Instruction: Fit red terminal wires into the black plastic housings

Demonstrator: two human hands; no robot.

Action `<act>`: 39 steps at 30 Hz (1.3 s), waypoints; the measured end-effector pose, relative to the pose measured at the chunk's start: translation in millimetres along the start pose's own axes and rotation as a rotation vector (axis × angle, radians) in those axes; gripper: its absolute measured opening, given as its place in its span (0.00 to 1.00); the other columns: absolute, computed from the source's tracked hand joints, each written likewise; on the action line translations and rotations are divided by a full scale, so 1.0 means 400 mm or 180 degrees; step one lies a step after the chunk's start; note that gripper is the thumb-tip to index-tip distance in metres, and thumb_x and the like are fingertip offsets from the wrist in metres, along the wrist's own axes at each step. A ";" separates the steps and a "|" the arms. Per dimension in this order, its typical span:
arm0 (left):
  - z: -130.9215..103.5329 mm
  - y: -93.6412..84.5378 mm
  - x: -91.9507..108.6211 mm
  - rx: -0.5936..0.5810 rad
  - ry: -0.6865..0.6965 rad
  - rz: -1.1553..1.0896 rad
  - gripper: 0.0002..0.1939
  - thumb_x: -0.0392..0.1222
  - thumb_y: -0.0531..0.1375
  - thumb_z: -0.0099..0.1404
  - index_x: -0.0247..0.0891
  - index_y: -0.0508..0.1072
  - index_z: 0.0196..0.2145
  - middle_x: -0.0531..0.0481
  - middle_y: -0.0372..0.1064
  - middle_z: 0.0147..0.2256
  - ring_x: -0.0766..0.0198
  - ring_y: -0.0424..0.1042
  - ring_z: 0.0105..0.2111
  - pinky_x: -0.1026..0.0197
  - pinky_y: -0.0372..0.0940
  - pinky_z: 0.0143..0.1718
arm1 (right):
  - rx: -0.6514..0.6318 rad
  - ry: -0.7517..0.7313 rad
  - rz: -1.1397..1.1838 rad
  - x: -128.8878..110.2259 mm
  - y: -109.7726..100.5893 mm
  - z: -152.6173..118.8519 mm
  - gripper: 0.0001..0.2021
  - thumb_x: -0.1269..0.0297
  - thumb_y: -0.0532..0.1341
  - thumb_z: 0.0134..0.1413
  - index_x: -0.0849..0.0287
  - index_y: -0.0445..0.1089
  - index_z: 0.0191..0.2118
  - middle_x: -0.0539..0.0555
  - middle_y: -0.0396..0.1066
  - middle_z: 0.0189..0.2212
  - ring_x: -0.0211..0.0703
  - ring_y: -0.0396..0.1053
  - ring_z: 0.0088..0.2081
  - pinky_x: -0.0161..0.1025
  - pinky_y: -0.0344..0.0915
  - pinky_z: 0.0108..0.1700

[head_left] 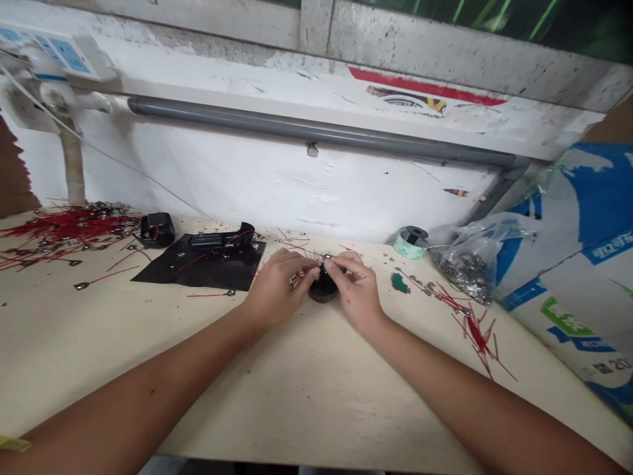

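In the middle of the table a dark, rounded black plastic part (324,290) sits between my two hands. My left hand (277,287) is closed at its left side, thumb and fingers pinched near its top edge; whatever small thing lies between those fingertips is too small to name. My right hand (359,287) grips the part from the right, with the thumb on its upper rim. Left of my hands, a black sheet (217,269) bears a long black housing (220,239) with a red wire. Beside the sheet stands another black housing (157,229).
At the far left lies a pile of red wires (74,227) with metal tabs. Towards the right are a tape roll (410,244), a green piece (400,283), a plastic bag of metal parts (467,264), loose red wires (479,340) and a large blue-white package (573,264).
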State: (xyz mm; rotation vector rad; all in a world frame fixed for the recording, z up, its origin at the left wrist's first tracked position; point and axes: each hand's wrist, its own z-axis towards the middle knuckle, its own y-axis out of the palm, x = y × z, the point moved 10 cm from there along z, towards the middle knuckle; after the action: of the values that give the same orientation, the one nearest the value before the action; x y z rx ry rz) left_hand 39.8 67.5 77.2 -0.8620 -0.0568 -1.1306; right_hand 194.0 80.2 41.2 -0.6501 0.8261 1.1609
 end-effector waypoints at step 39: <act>0.001 0.020 -0.076 -0.0169 -0.0800 -0.0764 0.05 0.37 0.64 0.64 0.38 0.81 0.32 0.48 0.74 0.35 0.61 0.73 0.37 0.56 0.67 0.41 | -0.0388 0.1115 0.0352 0.076 0.030 -0.011 0.25 0.57 0.68 0.46 0.62 0.71 0.51 0.44 0.65 0.25 0.36 0.64 0.25 0.38 0.62 0.31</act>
State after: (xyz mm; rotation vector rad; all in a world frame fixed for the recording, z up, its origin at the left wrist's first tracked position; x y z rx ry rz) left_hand 32.5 92.0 59.2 -1.0619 -0.3469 -1.2451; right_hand 186.8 96.0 13.0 -0.9352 1.1035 1.2217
